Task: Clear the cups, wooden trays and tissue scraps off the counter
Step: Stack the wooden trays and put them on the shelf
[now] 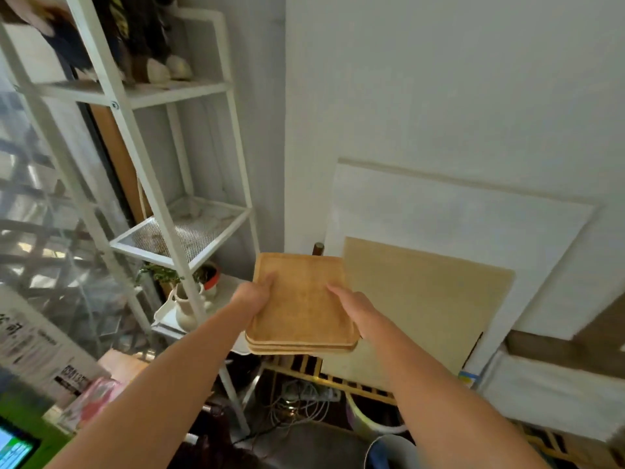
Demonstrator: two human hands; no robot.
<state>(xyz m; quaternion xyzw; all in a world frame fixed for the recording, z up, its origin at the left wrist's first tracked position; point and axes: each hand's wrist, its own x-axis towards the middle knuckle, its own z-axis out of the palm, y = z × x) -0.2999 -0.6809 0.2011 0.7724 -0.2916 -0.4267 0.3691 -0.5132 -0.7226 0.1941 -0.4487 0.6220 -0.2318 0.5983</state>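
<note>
1. wall [439, 79]: plain and pale, it fills the upper right of the view.
2. shelf rack [142, 170]: a white metal frame standing at the left, beside the wall corner. its middle shelf is mesh. the items on the top shelf are blurred.
3. white board [456, 225]: leans tilted against the wall at the right.
4. tan board [422, 299]: leans in front of the white board and covers its lower part.
5. wooden trays [301, 299]: a stack of rectangular trays with rounded corners, lying flat one on another. the layered rims show at the near edge. the stack is held in the air between the shelf rack and the tan board, above floor clutter, and rests on no surface.
6. left hand [252, 296]: grips the left edge of the stack. the thumb lies on the top tray; the fingers curl underneath, out of sight.
7. right hand [355, 306]: grips the right edge of the stack. one digit lies extended on the top tray; the rest pass below, hidden.
8. cables [304, 397]: a pale tangle on the floor below the stack.
9. vase [186, 308]: white, upright on the low shelf of the rack.
10. plant [159, 274]: small and green, just behind the vase.
</note>
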